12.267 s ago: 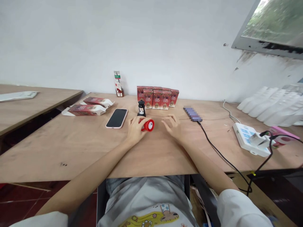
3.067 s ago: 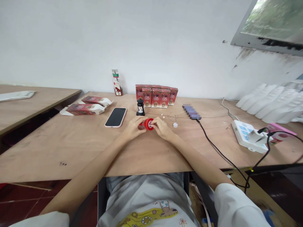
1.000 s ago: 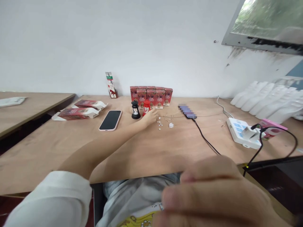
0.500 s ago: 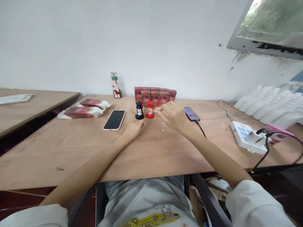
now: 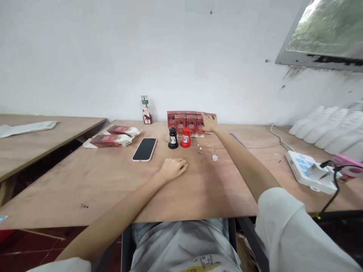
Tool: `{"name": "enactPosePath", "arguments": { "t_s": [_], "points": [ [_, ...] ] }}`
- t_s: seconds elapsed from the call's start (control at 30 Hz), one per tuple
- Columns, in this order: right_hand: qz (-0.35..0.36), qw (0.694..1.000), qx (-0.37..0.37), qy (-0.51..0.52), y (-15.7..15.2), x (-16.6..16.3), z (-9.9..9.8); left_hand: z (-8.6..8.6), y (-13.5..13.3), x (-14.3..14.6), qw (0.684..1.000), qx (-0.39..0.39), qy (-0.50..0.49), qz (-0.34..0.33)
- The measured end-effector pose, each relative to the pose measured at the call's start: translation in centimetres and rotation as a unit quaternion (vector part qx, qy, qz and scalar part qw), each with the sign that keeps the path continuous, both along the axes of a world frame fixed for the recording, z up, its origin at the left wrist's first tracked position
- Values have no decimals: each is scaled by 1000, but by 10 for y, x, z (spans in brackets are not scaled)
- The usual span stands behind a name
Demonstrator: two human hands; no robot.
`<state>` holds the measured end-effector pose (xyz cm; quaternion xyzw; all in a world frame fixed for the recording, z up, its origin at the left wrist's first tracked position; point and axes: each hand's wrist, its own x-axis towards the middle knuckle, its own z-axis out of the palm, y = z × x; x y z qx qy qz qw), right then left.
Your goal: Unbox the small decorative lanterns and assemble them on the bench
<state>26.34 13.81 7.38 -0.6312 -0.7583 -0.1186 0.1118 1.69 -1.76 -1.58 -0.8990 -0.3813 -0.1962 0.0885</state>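
Note:
My right hand [image 5: 210, 122] reaches far across the wooden table [image 5: 85, 181] and closes over the rightmost of several small red boxes [image 5: 185, 121] lined up by the wall. My left hand [image 5: 173, 167] rests on the table with its fingers loosely curled, holding nothing. A small red lantern [image 5: 185, 137] stands upright beside a small black lantern [image 5: 172, 138], just in front of the boxes. Tiny metal bits and a small white piece [image 5: 214, 157] lie scattered to the right of the lanterns.
A phone [image 5: 145, 149] lies face up left of the lanterns. Two opened red packages [image 5: 112, 138] lie farther left, a slim carton [image 5: 146, 110] stands by the wall. A white power strip [image 5: 304, 172] with black cables and white bags [image 5: 326, 128] sit at the right.
The red lantern, handled lying down earlier, now stands by the black one. My right hand has moved from the small parts up to the red boxes; my left hand drew back a little.

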Motion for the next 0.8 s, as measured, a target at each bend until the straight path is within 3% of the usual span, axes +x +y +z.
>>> {"name": "enactPosePath", "arguments": {
  "t_s": [0.2,0.3,0.37,0.5,0.57,0.63,0.7,0.77,0.8],
  "points": [
    [-2,998,57,-20,-11,-2,-2,2,3,2,998,-58,-13,31],
    [3,997,73,-3,-23,4,1,2,7,-1,986,-143,-62,61],
    [-32,993,92,62,-34,12,5,1,11,-4,966,-212,-135,61],
    [-146,937,137,286,-68,33,12,0,18,-10,879,-335,-340,17],
    [-153,897,155,385,-89,34,5,-1,20,-12,825,-378,-420,-18],
    [-130,840,224,477,-110,22,-11,-1,22,-15,777,-401,-481,-53],
    [-45,789,281,545,-131,-3,-35,-2,23,-19,730,-412,-540,-75],
    [33,762,255,594,-150,-34,-59,-3,26,-22,683,-413,-596,-85],
    [62,767,226,598,-158,-49,-70,-3,27,-24,663,-414,-617,-89]
  ]
}}
